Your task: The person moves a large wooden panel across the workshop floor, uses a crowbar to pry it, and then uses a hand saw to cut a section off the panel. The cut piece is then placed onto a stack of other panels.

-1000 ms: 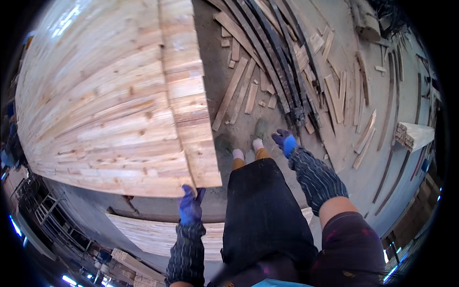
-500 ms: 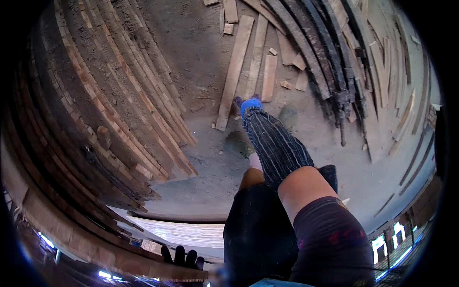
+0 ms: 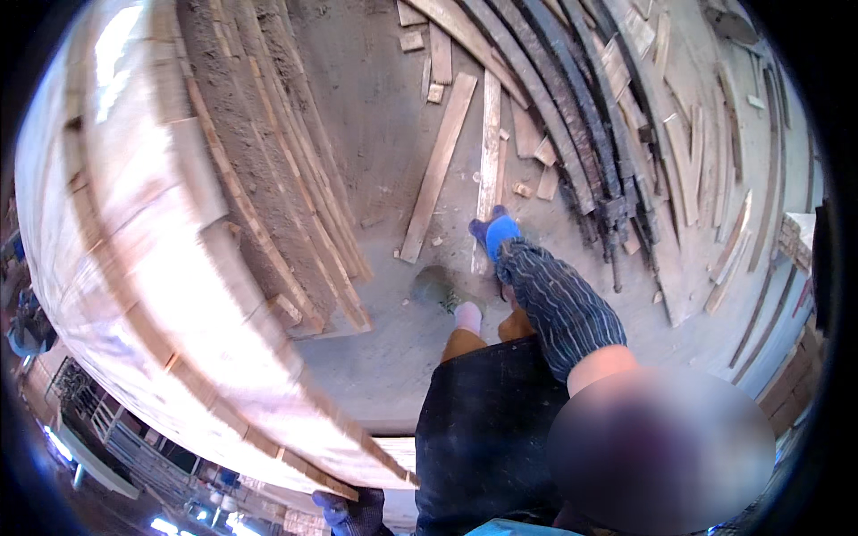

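My right hand point(image 3: 498, 230), in a blue and dark glove with a striped dark sleeve point(image 3: 559, 308), reaches down toward the floor. Its fingers close round a narrow wooden strip point(image 3: 489, 143), whose near end sticks out past them. At the bottom, my left hand point(image 3: 355, 511), in a dark glove, grips the lower end of a long pale wooden panel point(image 3: 241, 357) with brown wooden edges. This panel rises along the left side, close to me, glaring bright in places; its far part runs out of view. Beside the strip lies a loose wooden board point(image 3: 440, 170).
Dark, thick curved-looking beams point(image 3: 572, 107) lie at the upper right, with wood offcuts point(image 3: 545, 183) scattered round them. Rows of wooden battens point(image 3: 295, 179) with dirt between them stretch at the left. A pale block point(image 3: 798, 239) stands at the far right.
The pale panel has swung up, its broad face now covering the left side. My right hand has taken hold of the narrow strip. My left hand shows closed round the panel's end.
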`<state>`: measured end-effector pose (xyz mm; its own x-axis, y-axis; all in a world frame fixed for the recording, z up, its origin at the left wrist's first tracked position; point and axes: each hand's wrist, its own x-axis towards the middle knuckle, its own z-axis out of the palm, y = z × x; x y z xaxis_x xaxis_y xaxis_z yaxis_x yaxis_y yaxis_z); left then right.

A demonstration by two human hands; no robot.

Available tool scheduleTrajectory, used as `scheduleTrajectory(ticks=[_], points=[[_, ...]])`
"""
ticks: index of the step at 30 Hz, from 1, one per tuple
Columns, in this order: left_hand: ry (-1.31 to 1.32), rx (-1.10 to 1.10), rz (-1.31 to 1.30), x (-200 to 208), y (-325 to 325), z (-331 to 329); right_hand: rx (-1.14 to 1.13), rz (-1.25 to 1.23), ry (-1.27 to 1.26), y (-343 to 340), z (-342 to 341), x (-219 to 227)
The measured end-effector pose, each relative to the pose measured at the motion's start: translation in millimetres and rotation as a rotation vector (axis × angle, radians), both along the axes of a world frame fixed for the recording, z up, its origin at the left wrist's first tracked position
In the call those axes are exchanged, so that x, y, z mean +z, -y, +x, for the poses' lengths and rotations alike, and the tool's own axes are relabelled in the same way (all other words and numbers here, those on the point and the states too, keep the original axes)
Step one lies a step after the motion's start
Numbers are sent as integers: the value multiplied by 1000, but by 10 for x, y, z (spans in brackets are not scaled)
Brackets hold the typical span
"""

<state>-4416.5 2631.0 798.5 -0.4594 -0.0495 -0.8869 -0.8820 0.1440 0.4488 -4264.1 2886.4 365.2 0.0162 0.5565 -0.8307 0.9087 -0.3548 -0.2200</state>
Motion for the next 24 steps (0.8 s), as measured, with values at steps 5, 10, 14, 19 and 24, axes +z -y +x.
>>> scheduleTrajectory(ticks=[5,10,14,19,24], points=[[-150,-489,-69,-179,383,2,-231,20,-251,-258,385,574],[-334,-401,57,-395,732,149,-164,-427,-699,-972,849,1822],[-148,-33,364,-248,338,84,-812,-1014,-873,-1027,882,3077],[-180,-140,161,41,-32,1,-911,-968,-1039,-972,927,4036],[-859,-386,-427,600,-521,238,-925,-983,-1286,-890,762,4817]])
